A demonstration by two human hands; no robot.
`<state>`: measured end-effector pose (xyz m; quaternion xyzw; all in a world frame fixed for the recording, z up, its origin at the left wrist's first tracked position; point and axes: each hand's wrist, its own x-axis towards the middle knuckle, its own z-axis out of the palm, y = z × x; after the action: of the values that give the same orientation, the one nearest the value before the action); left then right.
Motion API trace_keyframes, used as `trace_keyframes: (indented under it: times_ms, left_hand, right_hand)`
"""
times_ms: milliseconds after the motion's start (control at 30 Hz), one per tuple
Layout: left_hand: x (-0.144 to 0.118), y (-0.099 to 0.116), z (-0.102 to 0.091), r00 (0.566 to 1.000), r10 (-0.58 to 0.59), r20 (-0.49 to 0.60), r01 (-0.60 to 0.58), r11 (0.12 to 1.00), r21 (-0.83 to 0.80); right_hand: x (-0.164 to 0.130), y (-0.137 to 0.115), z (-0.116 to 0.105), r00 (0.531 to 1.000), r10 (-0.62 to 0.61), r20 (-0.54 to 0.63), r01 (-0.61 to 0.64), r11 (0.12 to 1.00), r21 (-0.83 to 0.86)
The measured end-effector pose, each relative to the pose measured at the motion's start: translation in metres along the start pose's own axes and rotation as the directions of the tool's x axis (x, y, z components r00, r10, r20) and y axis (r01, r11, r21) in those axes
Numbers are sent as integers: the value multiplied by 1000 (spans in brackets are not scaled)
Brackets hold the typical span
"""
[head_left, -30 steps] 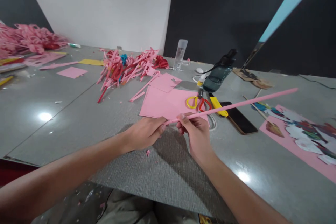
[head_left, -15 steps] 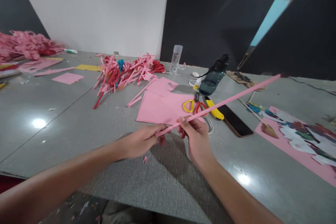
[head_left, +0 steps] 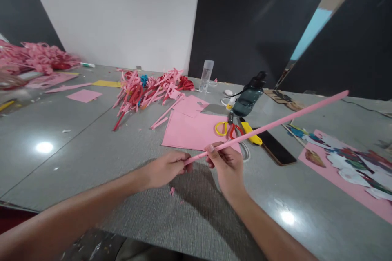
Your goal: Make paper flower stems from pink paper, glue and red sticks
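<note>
Pink rod: a long, thin roll of pink paper, held above the table and slanting from its near end at the hands up to the right, its far end raised over the right side of the table. I find the left hand closed on the rod's near end, fingertips pinching the tip. The right hand grips the rod just beside the left, thumb and forefinger pressed on it, remaining fingers curled beneath. Both hands hover over the near edge of the table, just in front of the pink sheets, which lie flat and overlapping. Scissors with yellow and red handles rest on the right edge of those sheets; a yellow cutter lies just beside them, and a phone lies face up next to the cutter. A dark bottle stands behind the scissors, and a clear tube stands upright further back. A heap of pink and red strips sits left of the sheets. I note a small pink scrap on the table below the left hand. On the far right a pink sheet carries coloured cut-outs.
</note>
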<state>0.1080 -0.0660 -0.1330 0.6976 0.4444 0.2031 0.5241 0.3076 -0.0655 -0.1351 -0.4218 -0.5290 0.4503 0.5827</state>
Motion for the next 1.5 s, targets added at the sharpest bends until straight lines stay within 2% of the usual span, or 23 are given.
trace_keyframes:
  times_ms: [67, 167, 300, 400, 467, 567, 633, 733, 800, 867, 967, 1067, 1167, 1267, 1367, 1500]
  left_hand:
    - [-5, 5, 2, 999, 12, -33, -12, 1000, 9]
    - [-13, 14, 7, 999, 2, -50, -4, 999, -33]
    - [-16, 20, 14, 996, -86, -30, 79, 979, -187]
    - [-10, 16, 15, 991, -126, -55, 110, 968, -224]
    - [-6, 12, 14, 992, -95, -84, 78, 979, -190]
    - [-4, 8, 10, 991, -28, -128, 15, 995, -98]
    - [-5, 7, 9, 989, -32, -142, 21, 997, -79]
    - [-7, 7, 10, 990, -57, -130, 46, 995, -92]
    - [-8, 7, 10, 988, -30, -150, 27, 999, -23]
    - [-6, 7, 11, 980, 15, -198, 12, 991, 133]
    - [-3, 4, 10, 968, 50, -245, 43, 932, 360]
    - [0, -1, 9, 961, 84, -263, 60, 865, 498]
    - [2, -5, 6, 953, 123, -275, 78, 780, 621]
    - [4, -4, 1, 954, 83, -287, 148, 702, 696]
    - [8, 1, -3, 958, 33, -286, 202, 633, 747]
    - [13, 4, -2, 953, 35, -302, 234, 554, 799]
  right_hand:
    - [0, 2, 1, 999, 27, -22, -26, 998, 62]
    - [2, 3, 1, 991, 130, -34, -123, 979, 162]
    - [7, 0, 0, 967, 253, -41, -237, 944, 232]
    - [11, -2, -2, 956, 288, -60, -266, 934, 239]
    - [11, -2, -3, 963, 262, -68, -242, 946, 216]
    - [9, -1, -2, 987, 152, -56, -142, 978, 153]
    - [6, -1, -1, 994, 98, -40, -93, 987, 129]
    - [3, -1, 1, 995, 102, -21, -99, 986, 133]
    - [4, -2, 1, 989, 143, -30, -135, 974, 185]
    - [8, -5, 0, 978, 207, -38, -187, 937, 294]
    - [15, -14, -6, 945, 328, 25, -298, 823, 484]
    - [20, -22, -14, 921, 372, 112, -361, 710, 604]
    - [25, -25, -23, 930, 353, 102, -322, 651, 687]
    - [31, -25, -31, 926, 378, 26, -264, 594, 760]
    - [35, -27, -35, 871, 487, -65, -238, 534, 812]
    - [39, -35, -41, 793, 590, -150, -197, 482, 854]
